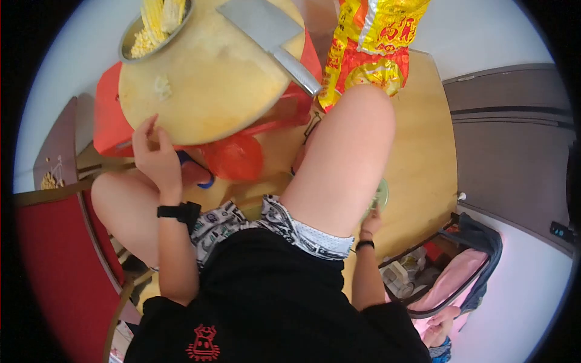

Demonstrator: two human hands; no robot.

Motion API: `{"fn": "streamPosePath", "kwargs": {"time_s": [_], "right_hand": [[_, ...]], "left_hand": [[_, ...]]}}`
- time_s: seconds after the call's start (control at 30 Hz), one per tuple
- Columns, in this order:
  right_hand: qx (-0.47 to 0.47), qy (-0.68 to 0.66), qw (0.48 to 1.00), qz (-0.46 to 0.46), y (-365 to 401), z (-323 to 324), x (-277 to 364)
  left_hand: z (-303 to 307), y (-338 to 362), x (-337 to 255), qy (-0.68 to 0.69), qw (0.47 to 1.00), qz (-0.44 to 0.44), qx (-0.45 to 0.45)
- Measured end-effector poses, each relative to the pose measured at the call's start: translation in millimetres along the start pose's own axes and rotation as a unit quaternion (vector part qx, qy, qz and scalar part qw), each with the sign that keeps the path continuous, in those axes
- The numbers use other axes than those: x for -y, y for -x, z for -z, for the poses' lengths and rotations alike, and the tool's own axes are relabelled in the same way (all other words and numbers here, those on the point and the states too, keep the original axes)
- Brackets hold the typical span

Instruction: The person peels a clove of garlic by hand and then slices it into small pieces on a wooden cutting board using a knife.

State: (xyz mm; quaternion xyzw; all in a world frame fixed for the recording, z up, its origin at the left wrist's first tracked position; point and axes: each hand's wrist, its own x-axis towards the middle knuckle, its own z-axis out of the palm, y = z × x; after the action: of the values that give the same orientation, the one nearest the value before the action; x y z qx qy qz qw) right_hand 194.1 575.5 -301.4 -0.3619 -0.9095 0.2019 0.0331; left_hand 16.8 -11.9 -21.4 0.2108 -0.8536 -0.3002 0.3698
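My left hand (156, 154) is just over the near left edge of a round wooden cutting board (212, 91), its fingers loosely bent and apart with nothing visible in them. Beyond its fingertips a small pale pile of chopped pieces (162, 88) lies on the board. A cleaver (263, 27) rests flat at the board's far right, its metal handle (296, 71) sticking out past the edge. Low beside my right thigh, my right hand (371, 225) has its fingers at the rim of a round green container (380, 196), which my leg partly hides.
A metal bowl (126, 47) with corn cobs and loose kernels sits at the board's far left. Under the board is a red stool (109, 118), with a red plastic bag (236, 158) below. A yellow-red sack (387, 42) stands beyond my knee; an open suitcase (448, 290) lies right.
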Motion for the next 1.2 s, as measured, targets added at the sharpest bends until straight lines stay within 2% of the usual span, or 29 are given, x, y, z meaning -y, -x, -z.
{"fn": "streamPosePath", "kwargs": {"time_s": [0.03, 0.1, 0.2, 0.27, 0.33, 0.37, 0.43, 0.57, 0.67, 0.73, 0.77, 0.8, 0.87, 0.93, 1.0, 1.03, 1.07, 1.13, 1.17, 1.2], "right_hand": [[0.008, 0.011, 1.0, 0.004, -0.6, -1.3, -1.2], [0.036, 0.046, 0.989, -0.138, -5.7, -22.0, 15.6], [0.057, 0.006, 0.993, -0.102, -7.7, -49.3, -7.7], [0.03, -0.014, 0.992, -0.124, -4.0, -51.3, -4.2], [0.065, 0.017, 0.981, -0.179, -5.6, -47.5, 3.6], [0.065, 0.017, 0.982, -0.178, -5.1, -45.5, 8.1], [0.107, 0.111, 0.979, -0.131, -0.5, -42.3, -1.1], [0.121, 0.108, 0.978, -0.13, 10.9, -33.4, -20.1], [0.141, 0.049, 0.984, -0.101, 11.0, -43.4, -32.7], [0.097, -0.061, 0.964, -0.24, 13.5, -77.6, -71.8], [0.126, 0.023, 0.976, -0.176, 13.5, -86.2, -93.1], [0.123, 0.019, 0.98, -0.158, 15.9, -80.3, -90.0], [0.07, -0.14, 0.98, -0.123, 13.2, -60.0, -56.7], [0.045, -0.388, 0.917, -0.079, 6.3, -26.8, 14.2], [0.029, -0.53, 0.847, -0.037, 0.3, 17.3, 60.3], [0.016, -0.556, 0.831, -0.02, -1.2, 42.2, 88.9], [-0.048, -0.51, 0.855, -0.085, -5.0, 68.0, 107.5], [-0.038, -0.371, 0.918, -0.136, -8.5, 128.3, 131.3], [-0.049, -0.394, 0.908, -0.131, -5.5, 156.6, 172.0], [-0.063, -0.416, 0.898, -0.126, 0.9, 181.6, 208.3]], "left_hand": [[0.6, 0.9, -1.6, -0.017, 0.999, -0.033, -0.002], [1.3, -1.8, -0.3, -0.065, 0.992, -0.104, -0.001], [4.0, -0.7, -1.6, -0.083, 0.991, -0.099, -0.022], [4.3, -1.6, -3.3, -0.077, 0.993, -0.083, -0.022], [5.1, -4.1, -5.0, -0.072, 0.994, -0.076, -0.028], [5.5, -5.5, -5.9, -0.073, 0.994, -0.075, -0.029], [4.4, -7.1, -9.0, -0.057, 0.996, -0.058, -0.025], [3.7, -6.7, -1.6, -0.045, 0.998, -0.05, -0.018], [0.9, -12.7, -8.0, -0.023, 0.999, -0.024, -0.016], [-2.2, -14.8, -7.3, -0.018, 1.0, -0.014, -0.021], [-3.6, -11.7, -8.2, -0.014, 1.0, -0.013, -0.013], [-5.4, -10.4, -9.4, -0.001, 1.0, 0.016, -0.01], [-4.7, -19.2, -10.5, -0.01, 0.999, 0.038, -0.001], [-4.9, -22.3, -8.7, -0.056, 0.998, 0.016, 0.013], [-9.9, -26.1, -11.9, -0.068, 0.998, 0.001, 0.011], [-11.2, -30.1, -17.0, -0.057, 0.998, 0.0, 0.004], [-11.3, -37.2, -21.9, -0.071, 0.997, -0.003, -0.011], [-11.3, -45.2, -29.2, -0.111, 0.994, -0.001, 0.0], [-6.9, -50.6, -29.8, -0.112, 0.994, 0.0, -0.009], [-3.8, -55.3, -32.3, -0.133, 0.991, 0.005, 0.022]]}}
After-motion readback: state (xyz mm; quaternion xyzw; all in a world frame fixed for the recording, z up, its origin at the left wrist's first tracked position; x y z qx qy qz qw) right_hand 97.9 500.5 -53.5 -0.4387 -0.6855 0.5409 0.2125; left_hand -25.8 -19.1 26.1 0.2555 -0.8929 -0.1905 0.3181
